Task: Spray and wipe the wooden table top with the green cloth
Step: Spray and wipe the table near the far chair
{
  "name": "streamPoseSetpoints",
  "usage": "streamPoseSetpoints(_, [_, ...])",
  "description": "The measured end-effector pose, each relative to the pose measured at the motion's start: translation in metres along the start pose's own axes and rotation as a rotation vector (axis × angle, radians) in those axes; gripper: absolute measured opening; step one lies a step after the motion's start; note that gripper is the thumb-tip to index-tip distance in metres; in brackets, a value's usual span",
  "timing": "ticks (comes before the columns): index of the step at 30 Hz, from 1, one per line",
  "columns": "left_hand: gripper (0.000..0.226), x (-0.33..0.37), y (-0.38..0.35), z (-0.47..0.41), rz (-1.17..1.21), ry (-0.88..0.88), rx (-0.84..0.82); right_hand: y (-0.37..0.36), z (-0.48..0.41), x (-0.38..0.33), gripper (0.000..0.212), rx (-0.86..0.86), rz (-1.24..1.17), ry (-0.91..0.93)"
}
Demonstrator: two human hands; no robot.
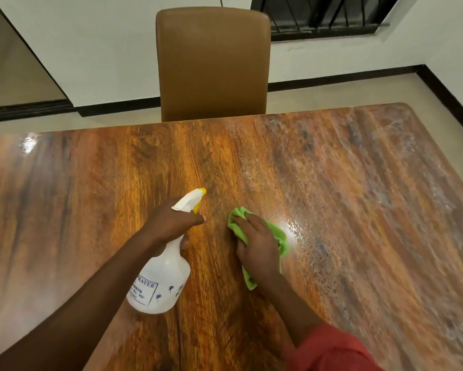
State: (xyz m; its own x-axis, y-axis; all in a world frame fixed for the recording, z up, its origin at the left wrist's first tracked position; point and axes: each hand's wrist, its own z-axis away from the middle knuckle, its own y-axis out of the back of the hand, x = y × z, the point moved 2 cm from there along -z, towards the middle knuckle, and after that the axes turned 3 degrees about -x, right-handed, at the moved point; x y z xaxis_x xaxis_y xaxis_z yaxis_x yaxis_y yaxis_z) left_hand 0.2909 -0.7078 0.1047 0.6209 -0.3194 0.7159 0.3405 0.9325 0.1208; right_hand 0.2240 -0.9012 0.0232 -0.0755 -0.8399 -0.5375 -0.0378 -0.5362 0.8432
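The wooden table top (358, 210) fills your view, its right half speckled with wet droplets. A tan chair (211, 65) stands at its far edge. Your left hand (171, 223) grips the white spray bottle (160, 285) by its neck, tilted above the wood. Just beside it, your right hand (257, 245) presses the green cloth (279, 234) flat on the table.

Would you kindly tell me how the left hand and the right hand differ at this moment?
The left hand curls round the neck of the spray bottle; the right hand lies fairly flat on the green cloth. The left hand holds its bottle tilted above the table top; the right hand presses its cloth onto the wood. Both are over the table's near middle.
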Motion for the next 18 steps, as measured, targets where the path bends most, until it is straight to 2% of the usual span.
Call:
streamPoseSetpoints(5, [0.036,0.010,-0.002,-0.009,-0.007,0.006,-0.010,0.023,-0.060,0.027,0.046,0.138,-0.003,-0.204])
streamPoseSetpoints(9, [0.044,0.017,-0.014,-0.015,-0.022,0.003,-0.013,0.011,-0.077,0.003,0.043,0.076,0.020,-0.109])
streamPoseSetpoints(12, [0.044,0.020,-0.020,-0.020,-0.026,-0.025,-0.009,0.001,-0.057,-0.013,0.049,0.015,0.018,0.047])
streamPoseSetpoints(14, [0.044,0.021,-0.023,-0.024,-0.030,-0.022,-0.004,0.000,-0.041,-0.007,0.049,0.013,-0.014,0.060])
streamPoseSetpoints(18, [0.041,0.025,-0.027,-0.031,-0.085,-0.053,0.004,0.009,-0.012,0.019,0.045,0.183,-0.100,-0.160])
